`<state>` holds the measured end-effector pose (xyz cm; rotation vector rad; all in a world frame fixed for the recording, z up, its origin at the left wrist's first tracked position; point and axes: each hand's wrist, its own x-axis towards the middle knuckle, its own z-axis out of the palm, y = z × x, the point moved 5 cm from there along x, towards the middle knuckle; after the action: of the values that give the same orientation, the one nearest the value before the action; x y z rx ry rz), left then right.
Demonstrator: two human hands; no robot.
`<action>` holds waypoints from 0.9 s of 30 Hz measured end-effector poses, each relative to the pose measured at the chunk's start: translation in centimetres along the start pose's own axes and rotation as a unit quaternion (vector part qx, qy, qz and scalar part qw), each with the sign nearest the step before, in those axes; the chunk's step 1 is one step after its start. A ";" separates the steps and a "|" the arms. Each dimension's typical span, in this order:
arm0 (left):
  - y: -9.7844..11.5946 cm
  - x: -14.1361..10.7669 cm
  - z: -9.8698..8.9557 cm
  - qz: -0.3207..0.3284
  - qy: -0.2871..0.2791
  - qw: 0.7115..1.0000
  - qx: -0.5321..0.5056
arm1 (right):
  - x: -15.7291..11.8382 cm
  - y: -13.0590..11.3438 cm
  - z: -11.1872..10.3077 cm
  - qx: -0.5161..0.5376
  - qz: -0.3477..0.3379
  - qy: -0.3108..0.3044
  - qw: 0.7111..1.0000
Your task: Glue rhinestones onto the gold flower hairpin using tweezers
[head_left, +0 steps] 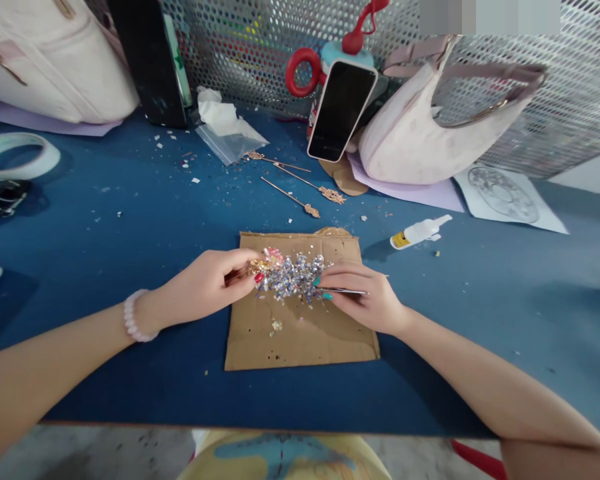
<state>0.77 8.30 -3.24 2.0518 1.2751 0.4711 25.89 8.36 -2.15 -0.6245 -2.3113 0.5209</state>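
Note:
Pinched in my left hand [205,277] is a gold-coloured ornament [258,266] with pink pieces [274,255] at its tip; most of it is hidden by the fingers. Metal tweezers [347,291] lie between the closed fingers of my right hand [365,293], their points directed left. Both hands hover over or rest on a cardboard sheet [300,340]. Between them is a heap of small glittering rhinestones [293,277], blue, silver and clear. A few pale pieces [277,325] lie on the cardboard below the heap.
Gold hair sticks [293,197] lie behind the cardboard. A small glue bottle [420,232] is to the right. Farther back are a leaning phone [343,110], a white handbag [420,143], a plastic bag [230,137] and a tape roll [17,155]. Perforated metal [260,60] bounds the table's rear.

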 end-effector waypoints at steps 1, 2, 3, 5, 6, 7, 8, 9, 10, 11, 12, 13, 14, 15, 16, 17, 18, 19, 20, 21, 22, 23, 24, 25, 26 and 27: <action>0.0 0.0 0.0 0.000 -0.001 1.000 -0.001 | 0.0 0.0 0.0 0.003 0.002 -0.001 1.000; -0.1 0.0 0.1 0.000 0.000 1.000 -0.002 | 0.0 0.1 0.1 0.007 0.003 -0.001 1.000; -0.1 0.0 0.1 -0.001 0.001 1.000 -0.003 | 0.0 0.1 0.1 0.009 0.004 0.000 1.000; -0.2 -0.1 0.1 -0.004 0.005 1.000 -0.004 | 0.0 0.2 0.2 0.011 0.004 0.002 1.000; -0.3 -0.1 0.1 -0.005 0.007 1.000 -0.004 | 0.0 0.2 0.3 0.010 0.004 0.004 1.000; -0.3 0.0 0.1 -0.006 0.008 1.000 -0.003 | 0.1 0.2 0.3 0.009 0.002 0.005 1.000; -0.3 0.0 0.1 -0.005 0.008 1.000 -0.001 | 0.1 0.2 0.3 0.007 0.001 0.006 1.000; -0.3 0.0 0.1 -0.004 0.007 1.000 0.000 | 0.1 0.2 0.4 0.005 0.000 0.007 1.000; -0.2 0.0 0.0 -0.002 0.008 1.000 0.001 | 0.1 0.2 0.4 0.002 0.000 0.009 1.000; -0.2 0.0 0.0 -0.001 0.009 1.000 0.001 | 0.2 0.2 0.4 0.000 0.000 0.011 1.000; -0.1 0.0 0.0 0.001 0.011 1.000 0.000 | 0.2 0.2 0.3 -0.002 0.001 0.013 1.000; 0.0 0.0 0.0 0.005 0.013 1.000 -0.002 | 0.2 0.2 0.3 -0.005 0.003 0.014 1.000; 0.1 0.0 0.0 0.009 0.015 1.000 -0.003 | 0.2 0.2 0.2 -0.007 0.006 0.016 1.000; 0.2 0.0 0.0 0.013 0.017 1.000 -0.004 | 0.2 0.2 0.1 -0.008 0.009 0.018 1.000; 0.3 0.0 0.0 0.017 0.017 1.000 -0.005 | 0.2 0.1 0.0 -0.008 0.013 0.021 1.000; 0.3 0.1 -0.1 0.020 0.017 1.000 -0.005 | 0.2 0.1 -0.1 -0.006 0.016 0.024 1.000; 0.3 0.1 -0.1 0.021 0.016 1.000 -0.003 | 0.2 0.0 -0.2 -0.003 0.020 0.028 0.999; 0.3 0.1 0.0 0.024 0.010 1.000 -0.002 | 0.2 -0.1 -0.3 0.003 0.025 0.031 0.999; 0.2 0.2 0.0 0.025 0.003 1.000 0.000 | 0.2 -0.3 -0.4 0.009 0.030 0.030 0.999; 0.2 0.2 0.1 0.027 -0.008 1.000 0.003 | 0.2 -0.5 -0.4 0.016 0.038 0.028 0.999; 0.1 0.2 0.2 0.029 -0.019 0.999 0.004 | 0.2 -0.7 -0.3 0.025 0.046 0.024 0.998; 0.0 0.3 0.2 0.029 -0.028 0.999 0.007 | 0.2 -0.9 -0.2 0.034 0.056 0.017 0.998; 0.0 0.3 0.3 0.029 -0.033 0.999 0.007 | 0.2 -1.2 0.0 0.046 0.065 0.010 0.997; 0.0 0.3 0.2 0.028 -0.034 0.999 0.009 | 0.2 -1.5 0.1 0.058 0.070 0.003 0.996; 0.1 0.3 0.2 0.027 -0.038 0.999 0.016 | 0.2 -1.9 0.4 0.070 0.070 -0.005 0.995; 0.3 0.3 0.2 0.031 -0.043 0.998 0.026 | 0.2 -2.3 0.6 0.082 0.066 -0.012 0.994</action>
<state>1.22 8.43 -3.23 2.1365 1.1871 0.3782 24.67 6.53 -1.24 -0.6963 -2.2327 0.7749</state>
